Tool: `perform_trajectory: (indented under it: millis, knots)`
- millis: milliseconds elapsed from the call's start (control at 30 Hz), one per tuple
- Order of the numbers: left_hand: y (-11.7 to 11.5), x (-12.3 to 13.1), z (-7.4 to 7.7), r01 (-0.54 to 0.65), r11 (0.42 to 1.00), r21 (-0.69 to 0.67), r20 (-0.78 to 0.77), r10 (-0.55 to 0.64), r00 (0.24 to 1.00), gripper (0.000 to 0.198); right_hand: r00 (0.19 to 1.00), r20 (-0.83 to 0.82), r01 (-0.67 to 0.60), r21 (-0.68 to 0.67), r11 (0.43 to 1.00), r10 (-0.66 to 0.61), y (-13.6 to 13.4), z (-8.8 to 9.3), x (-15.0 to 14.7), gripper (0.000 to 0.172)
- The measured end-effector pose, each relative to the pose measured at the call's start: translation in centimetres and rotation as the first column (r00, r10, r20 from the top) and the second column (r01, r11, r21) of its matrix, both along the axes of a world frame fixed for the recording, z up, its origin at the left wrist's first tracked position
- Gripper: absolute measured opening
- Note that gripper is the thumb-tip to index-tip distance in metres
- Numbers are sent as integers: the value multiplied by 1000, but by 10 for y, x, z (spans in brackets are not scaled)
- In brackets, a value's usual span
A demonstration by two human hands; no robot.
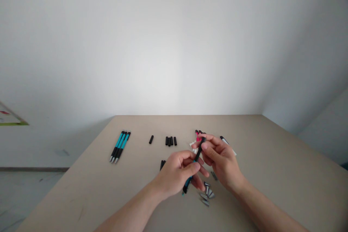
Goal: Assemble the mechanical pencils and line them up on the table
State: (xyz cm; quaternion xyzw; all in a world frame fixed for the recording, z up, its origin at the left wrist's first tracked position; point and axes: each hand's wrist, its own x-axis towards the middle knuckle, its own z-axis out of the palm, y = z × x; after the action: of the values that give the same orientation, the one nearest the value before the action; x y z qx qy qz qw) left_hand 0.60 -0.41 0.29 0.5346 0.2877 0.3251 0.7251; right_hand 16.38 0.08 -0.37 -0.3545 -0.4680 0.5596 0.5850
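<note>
Plainly, the pen (198,155) bridges both grips, its long axis slanting up and rightward: the left hand (175,174) pinches its lower body, the right hand (222,158) its black upper end (silver parts (211,194) lie right of its lower end on the table (261,159)).

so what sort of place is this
Probably a simple indoor workspace; home or office, I can't tell. A beige table stands before a plain white wall, with blue-and-black pens and small black tubes laid out on it.
</note>
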Motion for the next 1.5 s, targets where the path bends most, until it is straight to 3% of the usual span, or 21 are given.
perform_trajectory:
  millis: [133, 333, 467, 700, 1033, 1267, 1500]
  knots:
    - [1, 0, -1, 1, 1000, -7, 16, -1, 1000, 26, 998, -60, 14, -23, 1000, -16, 4, -3, -2, 26]
    - [-2, -6, -3, 78, 989, -121, 4, -79, 997, 19, 958, -249, 135, -50, 990, -143, 10, 12, 10, 25]
    - [-2, -8, -1, 30, 995, -100, 43, -26, 999, 21, 965, -217, 137, -48, 989, -144, 8, 15, 12, 33]
    - [-2, -4, 5, 2, 998, -67, 3, -1, 1000, 24, 996, -66, 58, -43, 997, -61, 5, 0, 5, 29]
    - [-1, -6, 2, 19, 999, -48, -18, -19, 1000, 24, 973, -144, 177, -35, 984, -180, 6, 4, 5, 30]
    - [-1, -5, 2, 28, 999, -46, -50, -30, 998, 25, 994, -83, 75, -31, 997, -77, 6, 2, 5, 31]
    - [-1, -3, 1, 27, 998, -53, -92, -32, 995, 22, 997, -46, 62, -29, 998, -64, 6, 2, 6, 27]
